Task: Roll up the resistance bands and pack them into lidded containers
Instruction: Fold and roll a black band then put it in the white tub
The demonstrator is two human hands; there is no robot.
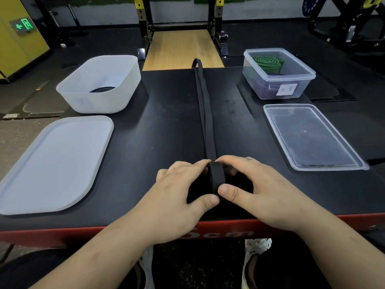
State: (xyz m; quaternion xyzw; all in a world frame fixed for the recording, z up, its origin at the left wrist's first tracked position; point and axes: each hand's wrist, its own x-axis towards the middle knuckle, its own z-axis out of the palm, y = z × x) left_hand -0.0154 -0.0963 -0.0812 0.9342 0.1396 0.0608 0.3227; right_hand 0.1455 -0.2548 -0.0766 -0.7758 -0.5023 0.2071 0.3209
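**Both hands on the black band's rolled end**

From the head camera we see the black table point(162, 126), with the black resistance band point(205, 122) laid flat down its middle, its far loop curling up at the far edge. The near end is wound into a small roll point(217, 177) standing on edge, close to the table's red front edge point(62, 232).

The left hand point(179, 188) and right hand point(256, 188) flank the roll. Each has its fingers curled over the roll's top and its thumb pressed at the near side, so both pinch it.

At far left we find a white tub point(104, 101), open, with a coiled black band point(102, 89) inside, and its white lid point(56, 161) lying flat nearer us. At far right stands a clear container point(260, 86), open, holding a green roll point(267, 61) above a purple band point(268, 91) and bearing a paper label point(287, 89). Its clear lid point(310, 138) lies flat just before it.
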